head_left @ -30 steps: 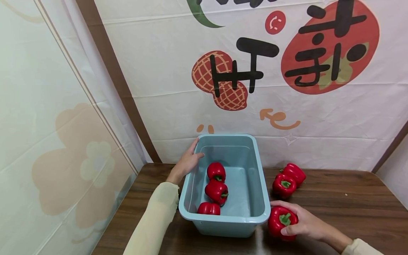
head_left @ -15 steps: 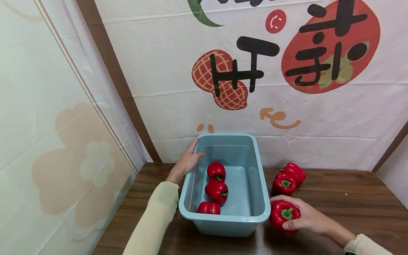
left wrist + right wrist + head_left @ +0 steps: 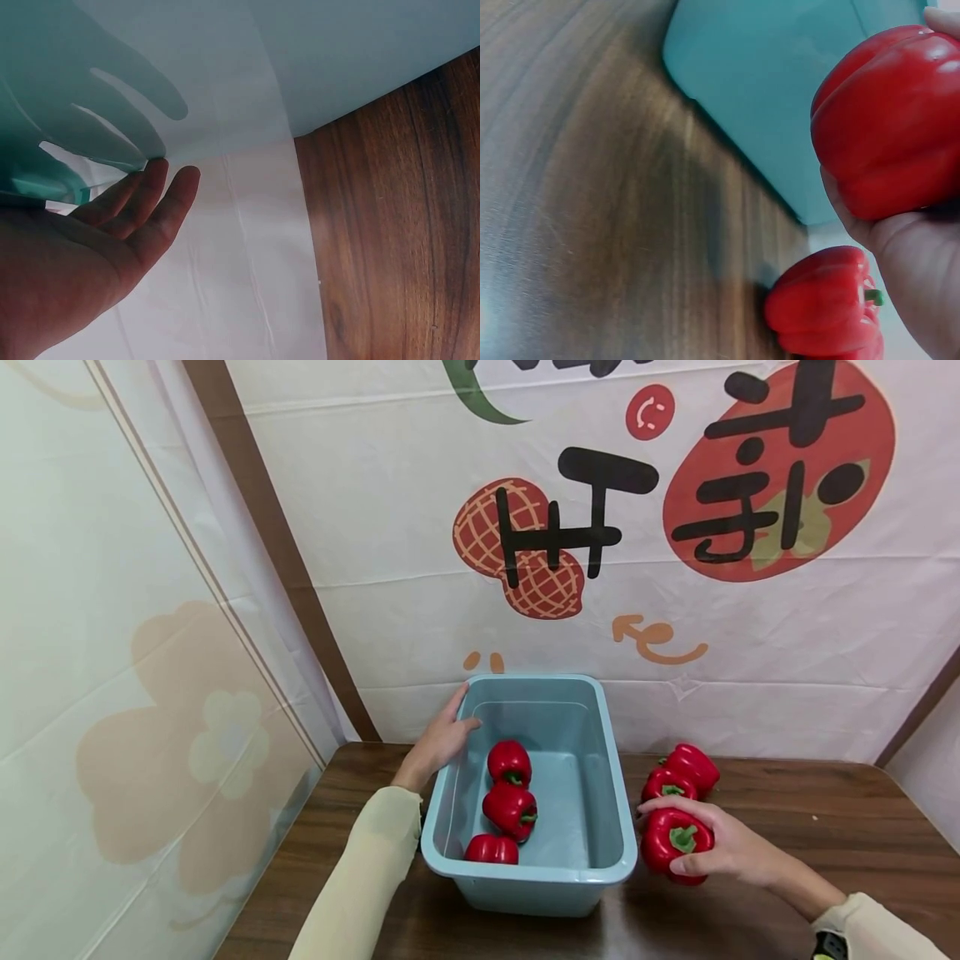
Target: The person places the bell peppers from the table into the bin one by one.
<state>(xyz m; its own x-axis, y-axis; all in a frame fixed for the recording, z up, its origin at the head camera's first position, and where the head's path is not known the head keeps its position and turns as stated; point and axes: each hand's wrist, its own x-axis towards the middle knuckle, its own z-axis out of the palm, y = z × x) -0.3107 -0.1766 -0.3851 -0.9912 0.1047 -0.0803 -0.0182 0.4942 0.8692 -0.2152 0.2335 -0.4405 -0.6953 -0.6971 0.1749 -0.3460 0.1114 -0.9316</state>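
Red pepper (image 3: 663, 843) sits pinched in your right grip (image 3: 731, 846), beside the bin (image 3: 532, 897) your left grip (image 3: 441, 742) clasps; this looks like loading, likely calling for a lift leftward over the rim (image 3: 622, 803).

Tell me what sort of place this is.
Probably a staged tabletop booth: a wood-grain table backed by a creased, printed cloth backdrop, with a flower-printed sheet closing the left side.

six red bell peppers (image 3: 510, 811), one blue plastic tub (image 3: 528, 893), one left hand (image 3: 441, 745), one right hand (image 3: 723, 845), two sleeves (image 3: 363, 868), one wooden table (image 3: 810, 793)
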